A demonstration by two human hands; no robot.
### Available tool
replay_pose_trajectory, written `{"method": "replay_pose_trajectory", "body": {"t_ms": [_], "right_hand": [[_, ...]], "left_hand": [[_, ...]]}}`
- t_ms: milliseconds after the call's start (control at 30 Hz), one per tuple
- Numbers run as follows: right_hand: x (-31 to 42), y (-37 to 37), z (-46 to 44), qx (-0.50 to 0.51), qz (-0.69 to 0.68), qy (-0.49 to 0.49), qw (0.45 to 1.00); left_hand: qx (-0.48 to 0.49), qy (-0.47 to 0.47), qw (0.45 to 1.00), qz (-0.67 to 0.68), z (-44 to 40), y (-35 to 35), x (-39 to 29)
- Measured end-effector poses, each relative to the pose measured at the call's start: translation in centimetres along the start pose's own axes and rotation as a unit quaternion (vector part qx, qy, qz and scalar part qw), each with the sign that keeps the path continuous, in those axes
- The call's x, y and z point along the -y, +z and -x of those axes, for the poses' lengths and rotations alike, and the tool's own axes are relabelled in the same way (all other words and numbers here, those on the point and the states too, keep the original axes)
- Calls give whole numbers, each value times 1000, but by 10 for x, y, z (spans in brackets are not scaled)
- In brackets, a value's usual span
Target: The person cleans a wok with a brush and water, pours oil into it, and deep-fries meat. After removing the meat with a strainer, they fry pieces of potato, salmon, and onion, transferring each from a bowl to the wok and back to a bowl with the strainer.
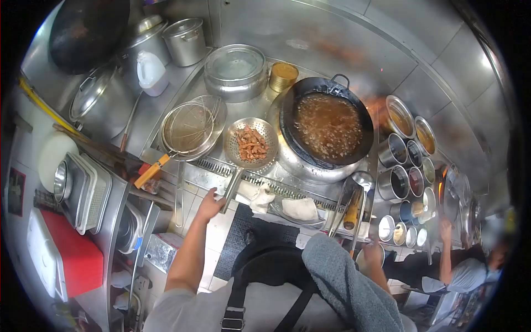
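Note:
My left hand (209, 206) is at the handle end of a perforated metal strainer (228, 145). Its fingers look apart, and one appears to touch the handle without wrapping round it. Browned fried pieces (253, 145), perhaps meat, lie in the strainer bowl, which rests on the stove edge. Low on the right, my right hand (373, 255) is blurred beside a pale round rim, partly hidden behind the grey towel (343, 276); its grip does not show. Beyond the strainer stands a black wok (285, 124) with bubbling brown oil (327, 124).
Wire skimmers (191, 130) with a wooden handle sit over a pot at left. A lidded pot (235, 91) and a can (283, 77) stand behind. Folded cloths (298, 208) line the front edge. Several seasoning containers (394, 182) crowd the right, where another person (464, 274) works.

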State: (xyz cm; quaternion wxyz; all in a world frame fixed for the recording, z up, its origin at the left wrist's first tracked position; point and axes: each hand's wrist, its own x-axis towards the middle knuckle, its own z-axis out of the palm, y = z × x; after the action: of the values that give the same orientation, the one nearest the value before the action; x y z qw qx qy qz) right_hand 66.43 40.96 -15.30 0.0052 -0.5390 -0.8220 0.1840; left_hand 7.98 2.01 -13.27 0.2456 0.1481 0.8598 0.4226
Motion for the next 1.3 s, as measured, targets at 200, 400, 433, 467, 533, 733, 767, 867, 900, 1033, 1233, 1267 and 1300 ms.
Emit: {"method": "replay_pose_trajectory", "body": {"t_ms": [200, 400, 433, 467, 533, 733, 767, 867, 900, 1033, 1233, 1267, 1300], "right_hand": [[-34, 104, 37, 123, -367, 184, 904], [22, 38, 65, -76, -194, 68, 976], [34, 24, 73, -77, -198, 66, 975], [45, -1, 87, -103, -248, 18, 963], [73, -49, 102, -124, -293, -37, 947], [253, -164, 62, -171, -215, -299, 914], [290, -175, 64, -78, -290, -264, 917], [359, -162, 55, 210, -469, -187, 837], [374, -144, 48, 294, -517, -164, 787], [429, -102, 36, 448, -593, -32, 669], [427, -108, 66, 348, -586, -48, 730], [418, -110, 72, 291, -584, -21, 758], [418, -119, 81, 239, -578, -17, 780]], "left_hand": [[214, -201, 884, 364, 6, 40, -64], [205, -187, 874, 398, 72, 49, -95], [199, -183, 878, 395, 87, 44, -99], [193, -177, 880, 397, 95, 42, -103], [184, -162, 882, 403, 103, 39, -103], [186, -155, 892, 381, 84, 34, -87], [187, -153, 889, 388, 80, 29, -86], [221, -134, 884, 390, 68, 19, -77], [223, -135, 880, 398, 68, 13, -78], [246, -109, 867, 419, 80, -23, -96], [275, -138, 884, 353, 68, -53, -100], [273, -148, 880, 360, 67, -55, -103], [284, -152, 880, 349, 67, -59, -104]]}}
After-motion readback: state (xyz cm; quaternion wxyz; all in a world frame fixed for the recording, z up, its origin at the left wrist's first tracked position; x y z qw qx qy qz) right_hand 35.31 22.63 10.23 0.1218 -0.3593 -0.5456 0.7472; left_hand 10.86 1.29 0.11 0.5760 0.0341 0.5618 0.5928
